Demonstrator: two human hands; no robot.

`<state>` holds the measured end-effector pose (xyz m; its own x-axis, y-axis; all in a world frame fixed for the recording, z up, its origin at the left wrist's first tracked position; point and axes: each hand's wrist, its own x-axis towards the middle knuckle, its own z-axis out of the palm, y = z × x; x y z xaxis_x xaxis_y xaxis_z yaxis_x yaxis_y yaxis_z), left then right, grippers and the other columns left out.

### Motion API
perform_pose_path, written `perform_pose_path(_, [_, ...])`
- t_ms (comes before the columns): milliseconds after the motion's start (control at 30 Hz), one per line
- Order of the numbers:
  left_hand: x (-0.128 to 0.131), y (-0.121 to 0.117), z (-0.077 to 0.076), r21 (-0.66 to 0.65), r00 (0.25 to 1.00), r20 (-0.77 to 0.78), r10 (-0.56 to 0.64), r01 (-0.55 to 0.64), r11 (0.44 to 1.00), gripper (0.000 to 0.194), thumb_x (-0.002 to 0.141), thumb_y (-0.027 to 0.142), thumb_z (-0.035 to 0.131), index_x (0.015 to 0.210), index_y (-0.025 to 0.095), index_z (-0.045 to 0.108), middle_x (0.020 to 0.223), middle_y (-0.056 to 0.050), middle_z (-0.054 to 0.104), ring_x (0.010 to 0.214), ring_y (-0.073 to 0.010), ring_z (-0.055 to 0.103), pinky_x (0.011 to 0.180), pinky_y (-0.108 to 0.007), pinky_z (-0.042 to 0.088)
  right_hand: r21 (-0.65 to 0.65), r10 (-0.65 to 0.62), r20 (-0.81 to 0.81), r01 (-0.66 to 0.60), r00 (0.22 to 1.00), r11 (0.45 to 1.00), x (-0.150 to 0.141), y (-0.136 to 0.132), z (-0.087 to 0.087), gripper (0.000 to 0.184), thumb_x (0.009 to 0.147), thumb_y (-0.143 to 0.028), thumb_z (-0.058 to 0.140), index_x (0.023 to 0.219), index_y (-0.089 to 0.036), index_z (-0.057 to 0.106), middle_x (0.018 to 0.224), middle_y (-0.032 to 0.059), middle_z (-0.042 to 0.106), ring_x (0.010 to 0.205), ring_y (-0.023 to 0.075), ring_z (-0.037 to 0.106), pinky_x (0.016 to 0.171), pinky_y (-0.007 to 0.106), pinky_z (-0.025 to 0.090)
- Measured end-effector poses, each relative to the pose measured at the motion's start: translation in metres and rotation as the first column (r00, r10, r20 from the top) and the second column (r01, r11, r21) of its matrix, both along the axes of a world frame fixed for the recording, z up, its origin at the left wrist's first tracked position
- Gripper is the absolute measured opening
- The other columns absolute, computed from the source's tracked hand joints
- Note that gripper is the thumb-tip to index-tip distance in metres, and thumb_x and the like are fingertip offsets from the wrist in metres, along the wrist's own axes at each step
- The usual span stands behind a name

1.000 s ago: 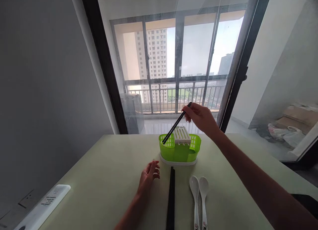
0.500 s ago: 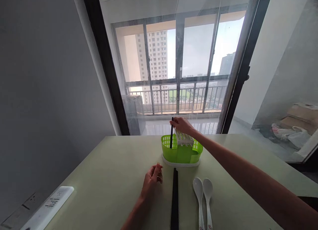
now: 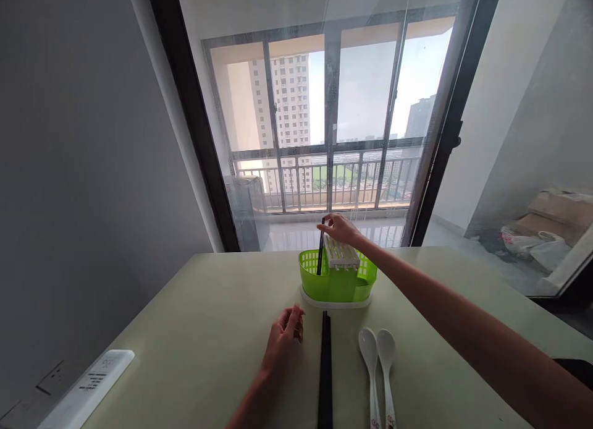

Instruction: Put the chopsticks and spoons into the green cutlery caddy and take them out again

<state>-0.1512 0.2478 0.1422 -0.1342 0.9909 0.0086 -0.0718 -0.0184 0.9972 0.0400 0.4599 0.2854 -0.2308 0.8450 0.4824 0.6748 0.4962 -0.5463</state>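
My right hand [image 3: 340, 228] reaches over the back of a green basket-like cutlery holder [image 3: 340, 288]. Its thumb and fingertips are at the top of black chopsticks [image 3: 320, 256], which stand slightly tilted in the holder's left compartment. Curled in above the table, my left hand [image 3: 286, 327] has its fingers closed, and I see nothing in it. Just to its right lie more black chopsticks [image 3: 326, 373], side by side, pointing toward the holder. Farther right are two white spoons [image 3: 369, 348] with patterned handle ends, bowls facing away from me.
A white slatted piece [image 3: 341, 254] sits on the middle of the holder. The holder stands on the pale green table [image 3: 231, 324], near its far edge. A white power strip [image 3: 99, 379] lies at the left edge. Glass doors and a balcony are beyond.
The chopsticks in the holder lean slightly more, and my right fingers have shifted a little at their top. My left hand stays almost still; the view shifts slightly.
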Motion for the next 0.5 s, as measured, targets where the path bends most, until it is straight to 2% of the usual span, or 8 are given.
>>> perform_pose_path(67, [0.0, 0.0, 0.001, 0.007, 1.0, -0.022, -0.016, 0.016, 1.0, 0.058, 0.077, 0.076, 0.063, 0.085, 0.019, 0.064, 0.065, 0.005, 0.049, 0.056, -0.0119, 0.043, 0.056, -0.026, 0.04, 0.061, -0.047, -0.037, 0.049, 0.998, 0.997, 0.0, -0.012, 0.006, 0.039, 0.092, -0.04, 0.062, 0.116, -0.01, 0.061, 0.099, 0.0146, 0.067, 0.084, 0.0226, 0.061, 0.068, 0.031, 0.045])
perform_pose_path(133, [-0.001, 0.0, 0.002, 0.015, 0.999, -0.046, -0.028, 0.028, 0.999, 0.056, 0.079, 0.075, 0.061, 0.085, 0.019, 0.064, 0.065, 0.004, 0.049, 0.057, -0.0125, 0.044, 0.057, -0.027, 0.04, 0.123, -0.039, -0.056, 0.046, 0.998, 0.991, 0.0, -0.032, 0.012, 0.037, 0.095, -0.034, 0.056, 0.124, -0.01, 0.055, 0.108, 0.0164, 0.064, 0.088, 0.0231, 0.061, 0.071, 0.032, 0.046])
perform_pose_path(200, [-0.002, 0.0, 0.001, 0.028, 0.996, -0.081, -0.04, 0.042, 0.999, 0.054, 0.083, 0.073, 0.059, 0.085, 0.019, 0.064, 0.064, 0.005, 0.048, 0.057, -0.0129, 0.044, 0.058, -0.027, 0.039, 0.18, 0.036, -0.032, -0.03, 0.999, 0.983, 0.0, -0.058, 0.018, 0.029, 0.098, -0.031, 0.053, 0.121, -0.015, 0.056, 0.107, 0.0118, 0.063, 0.086, 0.0203, 0.061, 0.072, 0.03, 0.046])
perform_pose_path(267, [-0.002, -0.001, -0.001, 0.041, 0.985, -0.164, -0.053, 0.06, 0.997, 0.051, 0.088, 0.07, 0.053, 0.086, 0.02, 0.064, 0.061, 0.005, 0.046, 0.056, -0.0135, 0.043, 0.057, -0.027, 0.038, 0.269, 0.208, 0.094, -0.226, 0.974, 0.936, 0.002, -0.089, 0.02, 0.021, 0.1, -0.029, 0.05, 0.116, -0.019, 0.059, 0.106, 0.0086, 0.064, 0.082, 0.0175, 0.061, 0.07, 0.029, 0.044])
perform_pose_path(300, [-0.001, -0.002, -0.003, 0.044, 0.969, -0.239, -0.056, 0.069, 0.997, 0.048, 0.09, 0.066, 0.051, 0.085, 0.02, 0.064, 0.06, 0.005, 0.046, 0.055, -0.0138, 0.043, 0.057, -0.027, 0.037, 0.307, 0.3, 0.204, -0.352, 0.932, 0.884, 0.004, -0.105, 0.02, 0.02, 0.102, -0.028, 0.047, 0.114, -0.02, 0.059, 0.106, 0.0081, 0.065, 0.078, 0.0162, 0.061, 0.068, 0.028, 0.043])
perform_pose_path(367, [0.003, -0.006, -0.006, 0.07, 0.9, -0.433, -0.043, 0.082, 0.994, 0.041, 0.095, 0.057, 0.05, 0.082, 0.021, 0.063, 0.061, 0.004, 0.049, 0.057, -0.0146, 0.045, 0.058, -0.028, 0.036, 0.306, 0.411, 0.453, -0.571, 0.791, 0.762, 0.009, -0.136, 0.016, 0.02, 0.104, -0.026, 0.044, 0.111, -0.021, 0.062, 0.101, 0.0061, 0.067, 0.075, 0.0149, 0.061, 0.067, 0.028, 0.041])
perform_pose_path(433, [0.008, -0.012, -0.009, 0.148, 0.776, -0.631, 0.009, 0.108, 0.983, 0.031, 0.096, 0.044, 0.051, 0.078, 0.021, 0.062, 0.069, 0.001, 0.058, 0.064, -0.0167, 0.052, 0.064, -0.029, 0.039, 0.25, 0.457, 0.616, -0.709, 0.642, 0.659, 0.015, -0.161, 0.009, 0.02, 0.104, -0.024, 0.043, 0.104, -0.022, 0.064, 0.087, 0.0026, 0.067, 0.071, 0.0134, 0.059, 0.063, 0.027, 0.038])
perform_pose_path(500, [0.014, -0.017, -0.012, 0.23, 0.634, -0.77, 0.078, 0.161, 0.96, 0.021, 0.094, 0.034, 0.054, 0.079, 0.022, 0.062, 0.081, -0.003, 0.065, 0.078, -0.0203, 0.058, 0.076, -0.033, 0.043, 0.184, 0.442, 0.704, -0.744, 0.555, 0.642, 0.021, -0.177, 0.0, 0.023, 0.104, -0.021, 0.043, 0.092, -0.021, 0.063, 0.076, 0.0, 0.065, 0.064, 0.0118, 0.057, 0.056, 0.028, 0.033])
